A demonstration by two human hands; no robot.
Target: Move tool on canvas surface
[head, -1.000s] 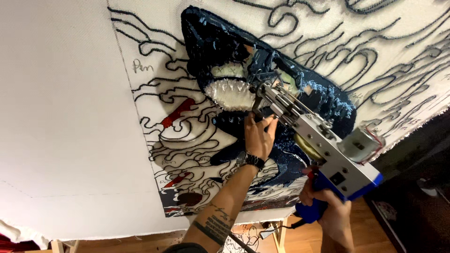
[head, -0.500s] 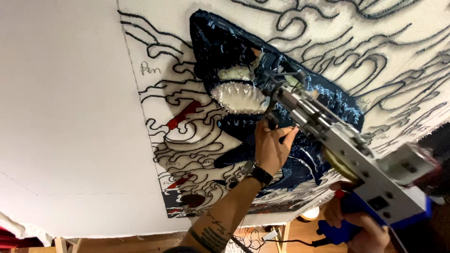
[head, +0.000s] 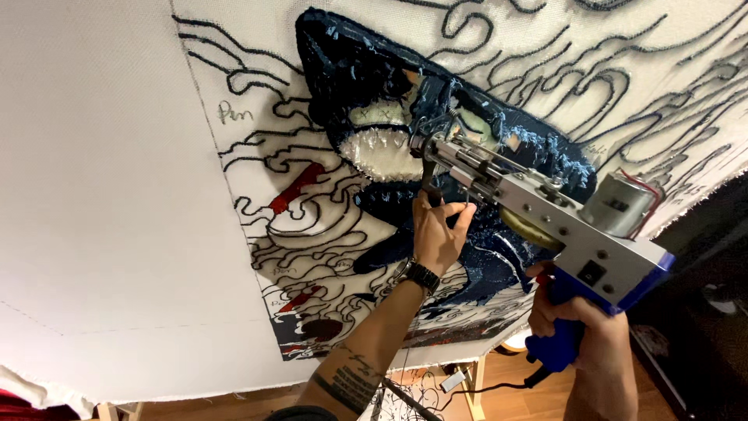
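A tufting gun with a silver body, a motor at the back and a blue grip is pressed tip-first into a stretched white cloth. Its tip meets a dark blue tufted shape, at the right edge of a white toothed patch. My left hand, with a black watch on the wrist, is closed around the gun's black front handle. Lower right, my right hand grips the blue handle.
Black drawn swirls and small red patches cover the cloth around the blue shape. Below the cloth's lower edge are a wooden frame leg, a black cable and wooden floor. A dark area lies to the right.
The gun's tip stays at the right edge of the white patch, shifting only slightly. Both hands keep their hold; the view has moved a little.
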